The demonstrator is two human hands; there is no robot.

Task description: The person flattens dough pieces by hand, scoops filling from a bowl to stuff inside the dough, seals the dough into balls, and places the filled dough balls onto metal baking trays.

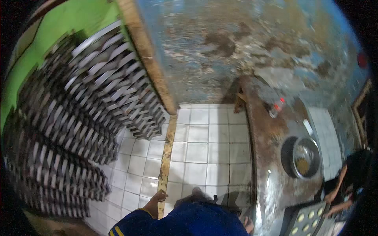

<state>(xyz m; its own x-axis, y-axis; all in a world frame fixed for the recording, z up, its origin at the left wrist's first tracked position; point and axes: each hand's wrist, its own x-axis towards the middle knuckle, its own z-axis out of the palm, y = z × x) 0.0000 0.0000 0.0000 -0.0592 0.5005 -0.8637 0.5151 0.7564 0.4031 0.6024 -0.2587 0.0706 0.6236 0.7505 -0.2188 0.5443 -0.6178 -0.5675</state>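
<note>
My left hand (158,197), below a blue sleeve with yellow stripes, hangs over the tiled floor near a worn yellow strip. Its fingers look loosely apart, and I see nothing in them. Only a small part of my right hand (248,225) shows at the bottom, beside the edge of the long brown table (267,145); its fingers cannot be made out. On that table stands a round metal bowl (317,157) with something yellowish-brown inside. A clear container with red parts (277,107) stands farther back, and a small white item (308,127) lies near the table's right edge.
Tall stacks of dark, light-edged slatted trays (114,74) fill the left side. Another person (354,177) is at the lower right, arms by a dark tray (293,224) of pale round pieces. A peeling blue wall (220,47) rises behind the white tiles (197,147).
</note>
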